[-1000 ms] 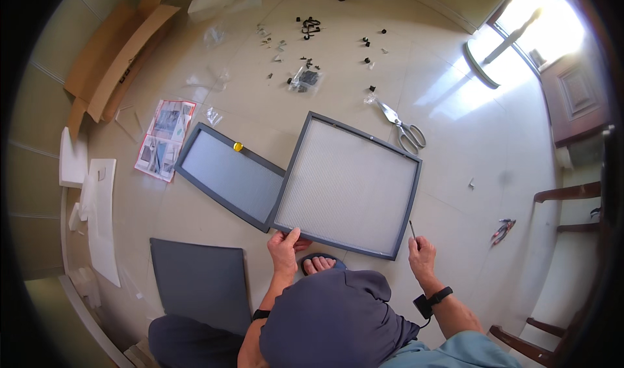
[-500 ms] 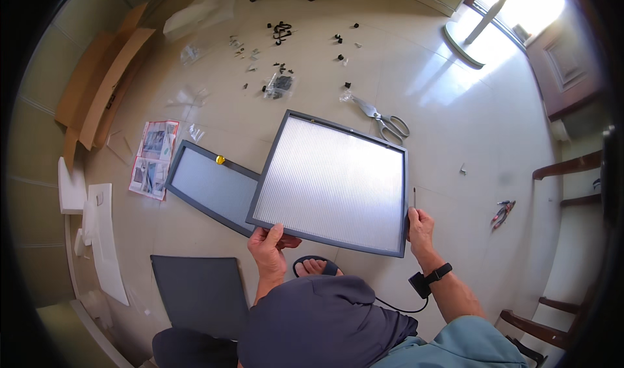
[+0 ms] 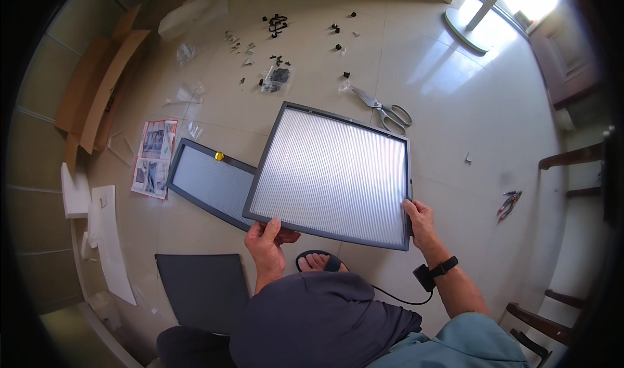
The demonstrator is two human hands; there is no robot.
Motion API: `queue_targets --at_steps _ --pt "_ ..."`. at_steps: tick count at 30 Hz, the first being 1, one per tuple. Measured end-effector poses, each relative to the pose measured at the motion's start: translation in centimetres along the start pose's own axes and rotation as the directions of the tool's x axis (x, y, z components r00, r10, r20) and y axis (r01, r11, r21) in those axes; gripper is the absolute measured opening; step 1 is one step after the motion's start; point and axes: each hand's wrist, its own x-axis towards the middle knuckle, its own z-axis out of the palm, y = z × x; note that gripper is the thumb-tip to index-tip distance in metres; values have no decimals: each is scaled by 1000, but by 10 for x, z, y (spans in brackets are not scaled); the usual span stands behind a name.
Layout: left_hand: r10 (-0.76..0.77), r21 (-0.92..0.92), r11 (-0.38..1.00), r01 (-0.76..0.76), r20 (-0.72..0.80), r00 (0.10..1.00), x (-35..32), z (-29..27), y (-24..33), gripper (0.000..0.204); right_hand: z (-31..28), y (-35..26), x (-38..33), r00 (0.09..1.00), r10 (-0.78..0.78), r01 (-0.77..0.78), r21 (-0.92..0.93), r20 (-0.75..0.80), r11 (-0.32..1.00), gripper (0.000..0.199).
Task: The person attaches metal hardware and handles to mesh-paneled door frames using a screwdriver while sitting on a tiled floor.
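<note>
The floor (image 3: 455,238) was pale, glossy tile, glaring white toward the upper right. At the far left an opened cardboard box (image 3: 107,85) lay along the wall, with white foam pieces (image 3: 112,244) nearer the person. Next came a printed leaflet (image 3: 154,157) with red edging, then a dark grey board (image 3: 201,283) flat by the person's knee. A narrower panel (image 3: 214,183) slanted beside the leaflet – a yellow disc (image 3: 220,156) at its upper edge, its right end hidden behind the larger panel (image 3: 328,176). Farther off, small black and metal fittings (image 3: 277,23) were scattered around a clear bag (image 3: 278,80) of dark parts. Scissors (image 3: 393,116) lay just beyond the larger panel's upper right corner; then came a round stand base (image 3: 467,33), red-handled pliers (image 3: 509,205) and dark wooden furniture (image 3: 572,157) at the right edge.

The larger panel, ribbed and grey-framed, was held tilted in front of the person, between both hands. The left hand (image 3: 268,248) was closed on its near edge by the left corner – thumb on top, fingers underneath. The right hand (image 3: 419,222) gripped the right side near the lower corner, thumb on the frame, its other fingertips hidden
</note>
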Motion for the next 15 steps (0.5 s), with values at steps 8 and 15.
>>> queue_targets --at_steps 8,15 --pt "-4 -4 1000 4 -3 1000 3 -7 -1 19 8 -8 -4 1000 -2 2 -34 1 999 28" --pt "-7 10 1000 8 -36 999 5 -10 5 17 12 -20 -5 994 42 -40 -27 102 999 25"
